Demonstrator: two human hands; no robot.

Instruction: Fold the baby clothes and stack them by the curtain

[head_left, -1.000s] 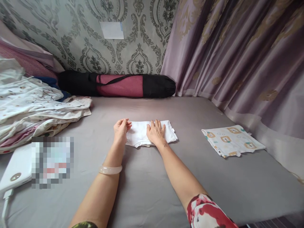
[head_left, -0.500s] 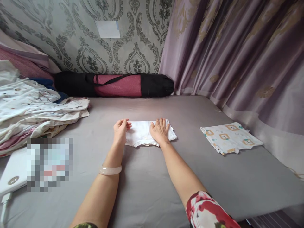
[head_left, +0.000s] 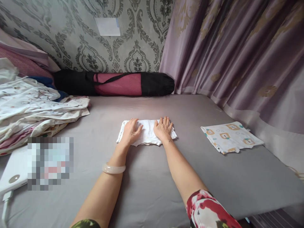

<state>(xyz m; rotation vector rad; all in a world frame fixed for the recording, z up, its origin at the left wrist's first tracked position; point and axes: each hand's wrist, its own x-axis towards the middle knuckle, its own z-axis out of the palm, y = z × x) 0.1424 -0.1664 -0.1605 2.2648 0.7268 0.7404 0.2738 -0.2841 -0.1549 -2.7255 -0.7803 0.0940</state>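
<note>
A small white garment point(head_left: 147, 130), folded into a flat oblong with a curved notch along its near edge, lies on the grey bed sheet point(head_left: 152, 177). Resting on its left part is my left hand point(head_left: 132, 130), fingers stretched out and thumb apart. My right hand point(head_left: 163, 128) lies flat on the right part, fingers spread. Both palms face down on the cloth and hide portions of it. Off to the right sits another folded garment point(head_left: 231, 136), white with orange and green prints.
A heap of clothes point(head_left: 42, 107) spreads at the left, with a white device and its cable point(head_left: 14, 182) in front. Against the patterned wall lies a long black and pink bag point(head_left: 116, 84). A purple curtain point(head_left: 228, 47) hangs along the right side.
My left hand has opened from curled fingers and moved right onto the white garment, uncovering its left edge. My right hand has shifted slightly right, still flat.
</note>
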